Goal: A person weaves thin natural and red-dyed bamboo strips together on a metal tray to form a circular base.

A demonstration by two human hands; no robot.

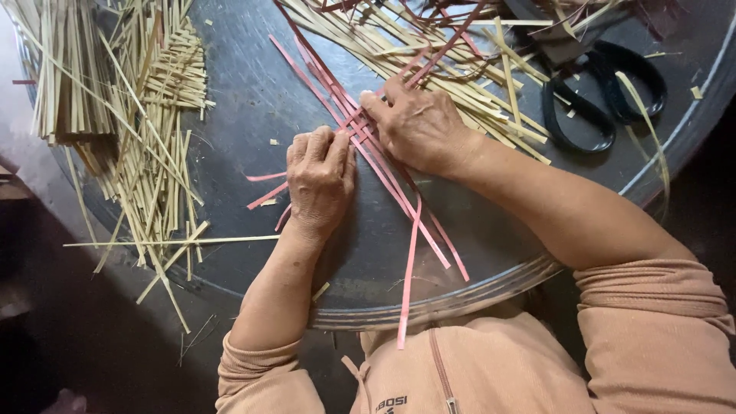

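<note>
Underneath, spreading across nearly everything: a round tray [253, 100] of dull dark-grey metal, smooth-faced, with a ridged, brighter rim curving along the near edge.

Lying in heaps on it, natural straw-coloured strips [146, 115], flat, thin and matte, too many for counting; piling up in one loose stack at the far left, fanning out in a second spread across the top [429, 54], with a few short offcuts scattering between.

Wearing peach, soft-knit sleeves [652, 337] pushed up past the elbow, two of them, with a zip running down the front.

Resting at the upper right, one pair of black-handled scissors [602, 96], glossy loops, blades hiding under strips.

Running diagonally through the middle of the tray, pink-red dyed strips [383, 165], narrow and ribbon-flat; roughly seven or eight showing, exact number unclear where overlapping. One dangling past the near rim, two short ends poking out leftward from under the palm.

Pressing down knuckles-up, left hand [320, 180] curling its fingers over the crossing pink strips, pinning rather than lifting them against the metal.

Pinching from the other side, right hand [420, 126], thumb and forefinger closing on the pink strips just beside the left fingertips, both hands nearly touching at the crossing.
</note>
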